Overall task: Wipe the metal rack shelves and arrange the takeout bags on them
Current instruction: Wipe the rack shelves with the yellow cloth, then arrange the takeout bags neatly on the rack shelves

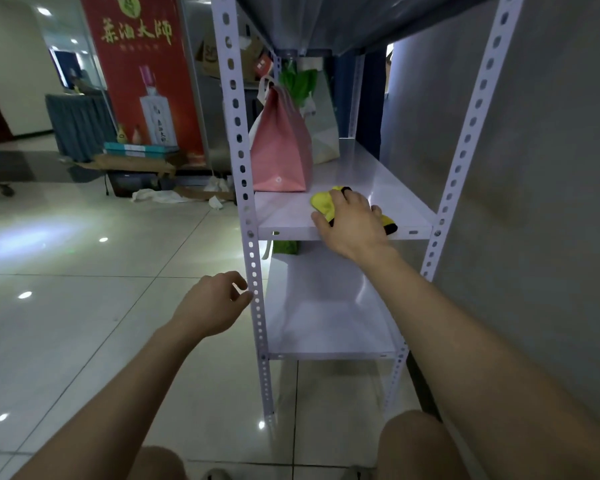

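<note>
A white metal rack stands against the wall, its front left post [248, 237] full of holes. On the middle shelf [284, 216] my right hand [352, 223] presses down on a yellow cloth with a black edge [323, 202] near the front edge. Behind the cloth on the same shelf stands a pink takeout bag [279, 147], with a white bag [323, 123] and a green bag [298, 81] further back. My left hand [212, 306] hovers beside the front left post with loosely curled fingers, holding nothing. The lower shelf [326, 320] is bare at the front; a green bag [284, 247] shows at its back.
A grey wall [534, 168] runs close along the rack's right side. Glossy tiled floor [84, 306] spreads to the left. A red poster stand [142, 74], cardboard and crumpled paper [160, 195] lie behind the rack. My knees [413, 445] are at the bottom.
</note>
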